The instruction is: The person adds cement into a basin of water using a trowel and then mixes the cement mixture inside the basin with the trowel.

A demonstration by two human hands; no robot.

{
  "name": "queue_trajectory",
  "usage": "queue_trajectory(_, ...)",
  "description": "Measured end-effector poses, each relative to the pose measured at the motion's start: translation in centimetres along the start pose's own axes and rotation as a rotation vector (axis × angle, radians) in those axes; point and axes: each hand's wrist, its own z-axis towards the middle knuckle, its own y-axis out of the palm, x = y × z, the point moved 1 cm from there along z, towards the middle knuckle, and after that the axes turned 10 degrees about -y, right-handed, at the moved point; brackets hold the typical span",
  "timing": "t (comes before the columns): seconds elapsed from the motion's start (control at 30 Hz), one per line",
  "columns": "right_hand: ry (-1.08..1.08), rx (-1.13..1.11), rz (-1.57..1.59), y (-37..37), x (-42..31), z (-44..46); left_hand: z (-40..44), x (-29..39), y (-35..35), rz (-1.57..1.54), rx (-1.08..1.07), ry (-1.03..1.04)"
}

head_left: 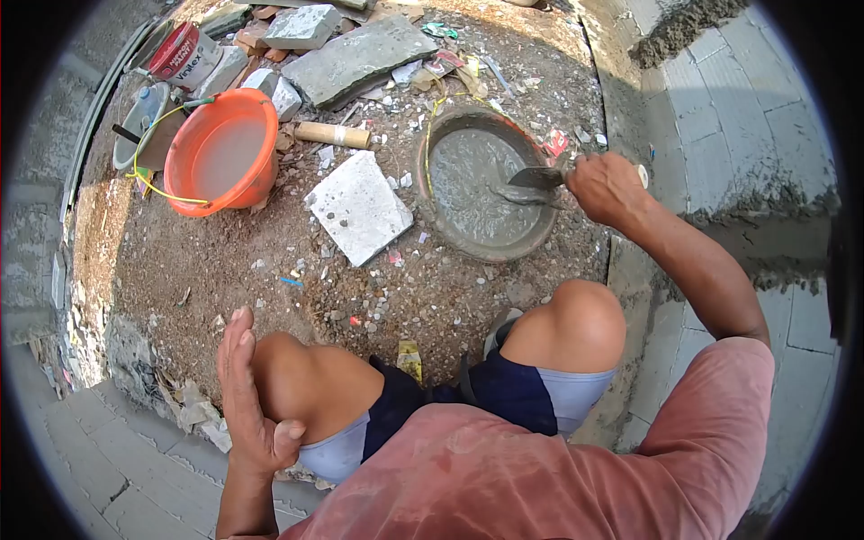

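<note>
My right hand (609,187) is closed round the handle of a trowel (536,177), whose dark blade reaches over the right side of a round bucket (438,229). Wet grey mortar (472,175) fills much of that bucket, and the blade touches or dips into it. Beside my left knee, my left hand (247,396) is raised with its fingers stretched out and holds nothing. An orange bucket (270,166) of cloudy water stands on the ground to the left, with a yellow handle.
A white square block (360,207) lies between the buckets. Behind it are a wooden roller-like piece (333,135), grey slabs (360,63), and a red-and-white paint bucket (184,58). A grey block wall (720,117) with mortar smears runs along the right. Rubble litters the ground.
</note>
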Motion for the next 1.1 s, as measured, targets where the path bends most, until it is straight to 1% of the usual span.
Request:
queue_trajectory(0.07, 0.055, 0.197, -0.001, 0.2, 0.5, -3.4, 0.3, -0.3, 0.1, -0.056, -0.029, -0.033)
queue_trajectory(0.13, 0.244, 0.390, 0.193, -0.7, -0.2, -6.3, 1.2, 0.0, 0.3, -0.138, -0.057, -0.085)
queue_trajectory(0.17, 0.348, 0.481, 0.287, -0.6, -0.7, -7.7, 1.7, -0.1, 0.6, -0.126, -0.099, -0.065)
queue_trajectory(0.23, 0.466, 0.640, 0.466, 2.3, -2.9, -7.9, 2.1, 0.0, 0.5, -0.087, -0.162, -0.036)
queue_trajectory(0.3, 0.550, 0.787, 0.624, 7.0, -5.6, -7.4, 2.4, 0.3, 0.6, -0.062, -0.182, -0.021)
queue_trajectory(0.37, 0.541, 0.534, 0.693, 11.9, -7.8, -7.2, 2.9, 0.8, 0.6, -0.023, -0.196, 0.007)
queue_trajectory(0.4, 0.532, 0.411, 0.720, 12.4, -7.9, -6.9, 3.1, 1.2, 0.6, 0.003, -0.196, 0.025)
queue_trajectory(0.43, 0.547, 0.407, 0.724, 12.7, -7.6, -7.2, 3.3, 1.6, 0.5, 0.030, -0.203, 0.039)
queue_trajectory(0.5, 0.578, 0.394, 0.739, 10.2, -6.3, -7.4, 3.7, 2.0, 0.2, 0.132, -0.305, 0.088)
queue_trajectory(0.6, 0.522, 0.466, 1.087, 8.2, -4.6, -7.4, 5.2, 3.0, -0.3, 0.273, -0.452, 0.194)
queue_trajectory(0.7, 0.445, 0.402, 1.190, 10.2, -5.3, -7.0, 6.2, 3.6, -0.2, 0.418, -0.558, 0.307)
queue_trajectory(0.73, 0.524, 0.354, 1.182, 11.6, -5.8, -7.4, 6.3, 3.7, -0.3, 0.469, -0.591, 0.343)
queue_trajectory(0.77, 0.599, 0.308, 1.165, 13.3, -5.9, -8.1, 6.4, 3.6, -0.4, 0.453, -0.596, 0.342)
queue_trajectory(0.8, 0.669, 0.261, 1.145, 13.2, -5.9, -8.1, 6.5, 3.5, -0.4, 0.435, -0.599, 0.337)
queue_trajectory(0.83, 0.719, 0.243, 1.026, 13.0, -5.5, -8.1, 6.5, 3.4, -0.4, 0.418, -0.602, 0.329)
queue_trajectory(0.9, 0.821, 0.193, 0.799, 8.8, -4.2, -9.0, 6.4, 3.4, -0.5, 0.448, -0.615, 0.377)
queue_trajectory(0.93, 0.740, 0.272, 0.766, 7.6, -3.7, -8.9, 6.6, 3.3, -0.5, 0.463, -0.621, 0.413)
queue_trajectory(1.0, 0.578, 0.420, 0.688, 5.7, -2.5, -7.8, 6.9, 3.5, -0.4, 0.476, -0.709, 0.560)
queue_trajectory(1.03, 0.543, 0.387, 0.636, 5.0, -2.0, -6.8, 7.1, 3.5, -0.3, 0.477, -0.749, 0.633)
queue_trajectory(1.1, 0.465, 0.320, 0.537, 4.0, -1.4, -3.7, 7.4, 3.3, -0.4, 0.446, -0.783, 0.662)
